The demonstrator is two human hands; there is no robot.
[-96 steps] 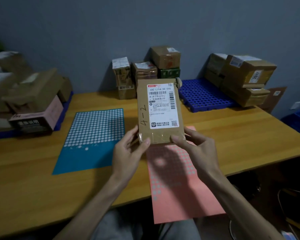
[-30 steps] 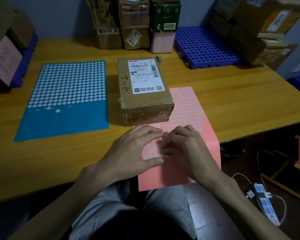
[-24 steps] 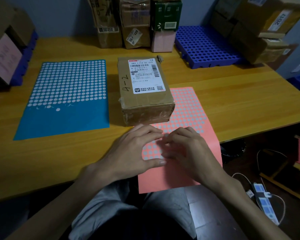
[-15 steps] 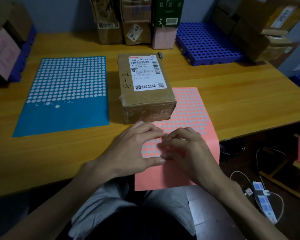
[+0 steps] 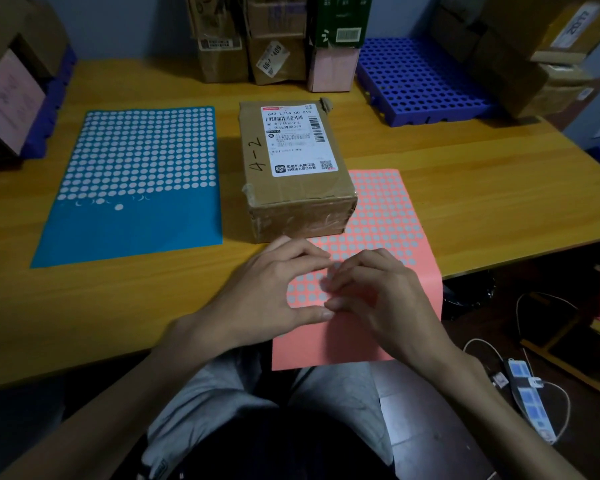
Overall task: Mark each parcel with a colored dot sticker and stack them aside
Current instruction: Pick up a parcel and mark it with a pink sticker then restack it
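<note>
A brown cardboard parcel (image 5: 293, 188), with a white shipping label and "4-2" written on top, lies flat in the middle of the wooden table (image 5: 482, 188). Its near right corner rests on a pink dot-sticker sheet (image 5: 388, 216) that hangs over the table's front edge. My left hand (image 5: 274, 285) presses flat on that sheet, thumb and fingers spread. My right hand (image 5: 371, 289) is curled beside it, fingertips picking at the dots. Whether a sticker is between its fingers is not visible. A blue dot-sticker sheet (image 5: 136, 181) lies to the parcel's left.
Several parcels (image 5: 278, 39) stand in a row against the back wall. A blue perforated pallet (image 5: 420, 81) at the back right carries stacked boxes (image 5: 534, 46). More boxes (image 5: 11, 91) are piled at the far left. Cables and a power strip (image 5: 530, 403) lie on the floor at right.
The parcel was held up in both hands, then set down on the table. Both hands moved to the pink sheet and have stayed there; over the last second only the view shifted slightly.
</note>
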